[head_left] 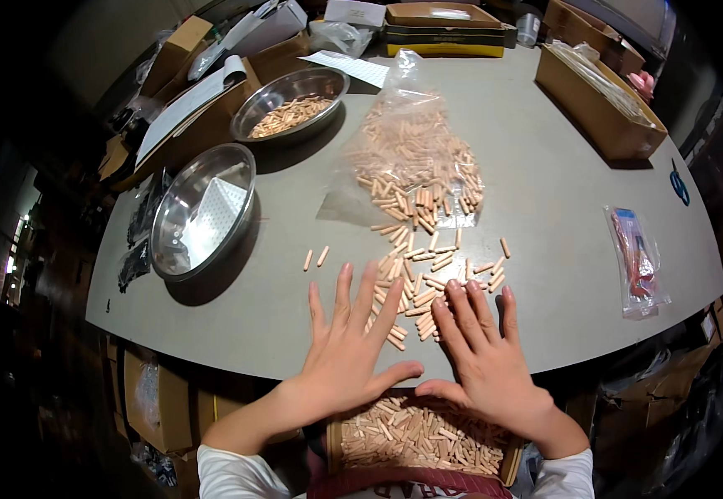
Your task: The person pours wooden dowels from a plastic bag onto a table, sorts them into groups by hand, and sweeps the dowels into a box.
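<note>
Loose wooden dowel pins [418, 312] are lying on the grey desk [536, 175], spreading from the near end of a clear plastic bag [405, 71]. The left hand [343, 349] is facing palm down, fingers fanned wide; the right hand [490, 362] is facing palm down over the pile's near right side, fingers closer together, thumb out. From my position I cannot tell whether the fingertips are pressing on pins. Long axes are varying: left of the pile, two pins [323, 256] are running nearly parallel, pointing away from the person, far ends leaning slightly right; others are lying diagonally or crosswise.
</note>
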A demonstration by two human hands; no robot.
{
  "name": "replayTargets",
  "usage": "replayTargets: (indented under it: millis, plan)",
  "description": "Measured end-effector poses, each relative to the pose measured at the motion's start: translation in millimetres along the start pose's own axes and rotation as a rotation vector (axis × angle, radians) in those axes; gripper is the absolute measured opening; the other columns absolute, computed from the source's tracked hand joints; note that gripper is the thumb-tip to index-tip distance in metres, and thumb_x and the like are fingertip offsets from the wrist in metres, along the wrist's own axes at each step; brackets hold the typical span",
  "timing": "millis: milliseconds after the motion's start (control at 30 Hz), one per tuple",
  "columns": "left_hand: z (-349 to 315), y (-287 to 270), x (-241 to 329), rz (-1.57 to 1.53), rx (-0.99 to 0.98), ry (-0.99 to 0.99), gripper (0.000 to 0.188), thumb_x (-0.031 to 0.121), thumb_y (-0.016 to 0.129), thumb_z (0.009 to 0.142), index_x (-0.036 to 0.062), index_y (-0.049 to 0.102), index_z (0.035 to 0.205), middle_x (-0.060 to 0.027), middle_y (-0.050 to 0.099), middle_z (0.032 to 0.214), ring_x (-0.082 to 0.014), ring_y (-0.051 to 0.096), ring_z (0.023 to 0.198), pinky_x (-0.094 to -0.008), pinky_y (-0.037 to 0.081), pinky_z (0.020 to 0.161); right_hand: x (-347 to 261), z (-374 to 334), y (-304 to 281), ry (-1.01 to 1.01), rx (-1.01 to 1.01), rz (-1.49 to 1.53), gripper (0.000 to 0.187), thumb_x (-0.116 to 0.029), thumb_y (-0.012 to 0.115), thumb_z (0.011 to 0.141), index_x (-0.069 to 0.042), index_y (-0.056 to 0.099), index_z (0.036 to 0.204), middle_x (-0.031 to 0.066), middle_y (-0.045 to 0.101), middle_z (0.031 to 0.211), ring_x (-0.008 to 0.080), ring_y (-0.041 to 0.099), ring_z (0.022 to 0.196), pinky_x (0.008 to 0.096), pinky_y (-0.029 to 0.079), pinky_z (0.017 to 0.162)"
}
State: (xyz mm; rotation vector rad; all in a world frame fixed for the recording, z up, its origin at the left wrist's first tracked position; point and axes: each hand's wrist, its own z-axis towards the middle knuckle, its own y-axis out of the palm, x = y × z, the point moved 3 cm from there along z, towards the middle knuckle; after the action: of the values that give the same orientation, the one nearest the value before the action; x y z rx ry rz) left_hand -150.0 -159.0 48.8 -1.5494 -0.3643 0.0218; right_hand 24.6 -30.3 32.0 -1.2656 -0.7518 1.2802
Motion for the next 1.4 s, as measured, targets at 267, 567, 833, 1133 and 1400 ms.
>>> replayTargets:
  millis: [267, 567, 833, 1133, 1400]
  plan:
    - [27, -5, -93, -0.057, 0.112, -0.129, 0.107, 0.068, 0.056, 0.101, -0.0094, 0.019, 0.166, -0.0360, 0.013, 0.173, -0.0508, 0.007, 0.163, -0.0615, 0.002, 0.131, 80, 15, -16, 0.305, 0.090, 0.167, 0.095, -0.057, 0.065, 0.100, 0.005, 0.031, 0.164, 0.0319, 0.028, 0.170, 0.0437, 0.027, 0.160, 0.0523, 0.014, 0.133]
    - [28, -3, -37, -0.027, 0.042, 0.236, 0.107, 0.065, 0.061, 0.100, -0.0143, 0.024, 0.162, -0.0355, 0.027, 0.169, -0.0483, 0.021, 0.161, -0.0581, 0.013, 0.131, 61, 16, -21, 0.051, -0.027, 0.144, 0.112, -0.069, 0.069, 0.088, 0.006, 0.031, 0.162, 0.0283, 0.040, 0.165, 0.0434, 0.039, 0.154, 0.0552, 0.022, 0.130]
    - [24, -2, -23, -0.084, 0.014, 0.328, 0.109, 0.065, 0.062, 0.099, -0.0141, 0.022, 0.163, -0.0356, 0.027, 0.169, -0.0500, 0.023, 0.160, -0.0588, 0.017, 0.130, 60, 16, -26, -0.095, -0.067, 0.373, 0.121, -0.069, 0.077, 0.080, 0.006, 0.030, 0.163, 0.0265, 0.042, 0.165, 0.0437, 0.039, 0.154, 0.0592, 0.021, 0.130]
    - [1, -7, -41, -0.095, 0.009, 0.143, 0.111, 0.065, 0.063, 0.099, -0.0151, 0.020, 0.162, -0.0381, 0.021, 0.169, -0.0517, 0.016, 0.161, -0.0604, 0.010, 0.131, 68, 12, -20, 0.036, 0.058, 0.355, 0.122, -0.067, 0.077, 0.082, 0.007, 0.025, 0.164, 0.0314, 0.040, 0.164, 0.0448, 0.039, 0.154, 0.0612, 0.017, 0.129]
    - [3, -3, -31, 0.085, -0.011, 0.166, 0.114, 0.068, 0.064, 0.095, -0.0147, 0.022, 0.162, -0.0373, 0.022, 0.170, -0.0522, 0.019, 0.160, -0.0633, 0.012, 0.129, 60, 16, -22, 0.009, 0.032, 0.209, 0.123, -0.069, 0.076, 0.081, 0.008, 0.026, 0.163, 0.0332, 0.039, 0.163, 0.0463, 0.038, 0.154, 0.0598, 0.019, 0.129]
